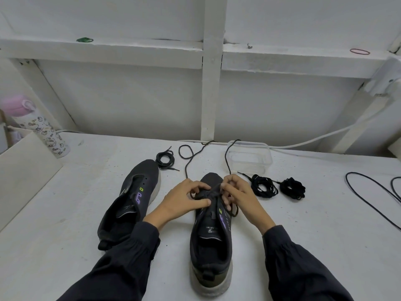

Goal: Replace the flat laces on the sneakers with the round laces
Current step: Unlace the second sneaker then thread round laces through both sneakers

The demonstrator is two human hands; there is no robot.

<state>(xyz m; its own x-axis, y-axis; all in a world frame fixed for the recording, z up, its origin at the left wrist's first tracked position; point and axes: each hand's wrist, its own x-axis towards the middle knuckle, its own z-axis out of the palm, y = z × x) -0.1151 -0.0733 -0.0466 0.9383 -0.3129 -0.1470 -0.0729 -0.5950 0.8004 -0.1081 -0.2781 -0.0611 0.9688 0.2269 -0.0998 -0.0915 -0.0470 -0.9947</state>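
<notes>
Two dark sneakers stand on the white table. The left sneaker [134, 198] has no lace in its eyelets. The right sneaker [211, 237] has a dark lace [186, 164] threaded near its toe, with both long ends trailing away across the table. My left hand [184, 198] and my right hand [238, 195] both pinch this lace over the front eyelets. A coiled round lace [165, 159] lies beyond the left sneaker. Two more bundled laces lie to the right: one coil [263, 186] and a scrunched one [293, 188].
A clear plastic container [251, 158] stands behind the right sneaker. A patterned bottle with a pink lid [36, 124] is at the far left beside a white board [26, 170]. A black cable [373, 192] runs along the right edge. A white cable [314, 142] follows the back wall.
</notes>
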